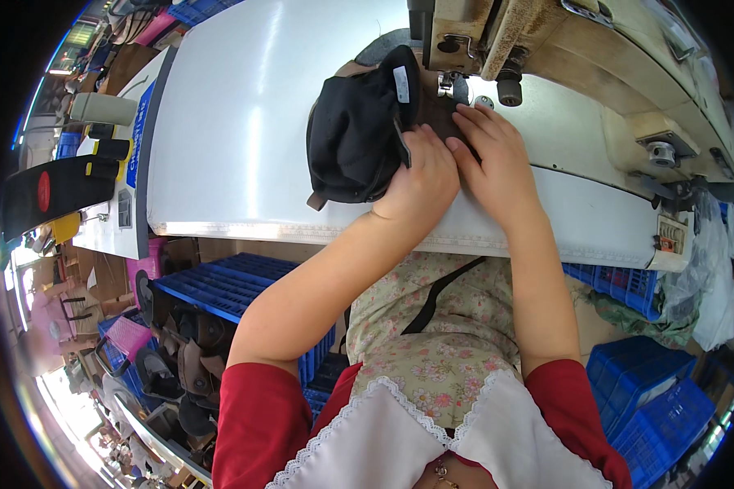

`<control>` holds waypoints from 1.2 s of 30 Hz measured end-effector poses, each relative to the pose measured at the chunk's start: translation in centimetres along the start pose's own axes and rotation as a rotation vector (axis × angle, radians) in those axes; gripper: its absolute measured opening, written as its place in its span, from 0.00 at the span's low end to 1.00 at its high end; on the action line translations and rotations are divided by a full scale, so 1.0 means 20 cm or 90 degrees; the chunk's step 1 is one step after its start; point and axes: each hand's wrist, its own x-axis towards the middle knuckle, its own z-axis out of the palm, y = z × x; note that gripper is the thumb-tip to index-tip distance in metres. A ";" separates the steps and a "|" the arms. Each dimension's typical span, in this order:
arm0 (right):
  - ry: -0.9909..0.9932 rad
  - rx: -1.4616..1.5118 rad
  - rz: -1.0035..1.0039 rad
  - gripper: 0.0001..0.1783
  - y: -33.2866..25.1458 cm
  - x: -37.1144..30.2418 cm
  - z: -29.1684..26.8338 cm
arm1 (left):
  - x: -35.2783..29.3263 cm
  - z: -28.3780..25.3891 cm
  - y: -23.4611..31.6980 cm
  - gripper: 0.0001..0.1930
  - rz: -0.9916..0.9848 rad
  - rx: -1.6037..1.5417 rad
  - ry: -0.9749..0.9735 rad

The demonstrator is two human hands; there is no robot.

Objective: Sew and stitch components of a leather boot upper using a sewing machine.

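Observation:
A black cap (347, 143) with a small white label inside lies on the white sewing table, to the left of the sewing machine's presser foot (448, 84). A dark brown part of it (439, 114) runs toward the foot. My left hand (426, 173) is closed on the cap's near right edge, with its fingertips partly hidden by the fabric. My right hand (495, 155) lies flat just right of the brown part, its fingers stretched out beside the foot. The tips of that hand rest close to the needle area, and the needle itself cannot be made out.
The sewing machine's head and arm (628, 90) overhang the far right of the white table (212, 138). Another machine (106, 159) stands at the left. Blue crates (220, 281) sit below the table's front edge, and more blue crates (652, 407) stand at the lower right.

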 end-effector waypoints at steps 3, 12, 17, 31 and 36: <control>-0.013 -0.011 0.012 0.21 0.01 0.01 -0.01 | 0.01 0.00 -0.02 0.19 0.008 -0.013 0.003; -0.048 -0.036 0.011 0.25 0.06 0.04 -0.02 | 0.02 0.00 -0.04 0.20 0.034 -0.020 -0.024; -0.072 0.001 -0.011 0.20 0.13 0.04 -0.04 | 0.02 0.01 -0.05 0.20 0.022 -0.016 -0.021; -0.143 0.080 0.001 0.18 0.18 0.06 -0.09 | -0.02 0.07 -0.06 0.20 -0.020 -0.042 0.001; -0.143 0.087 -0.010 0.17 0.20 0.06 -0.10 | -0.01 0.05 -0.10 0.19 0.038 0.004 0.003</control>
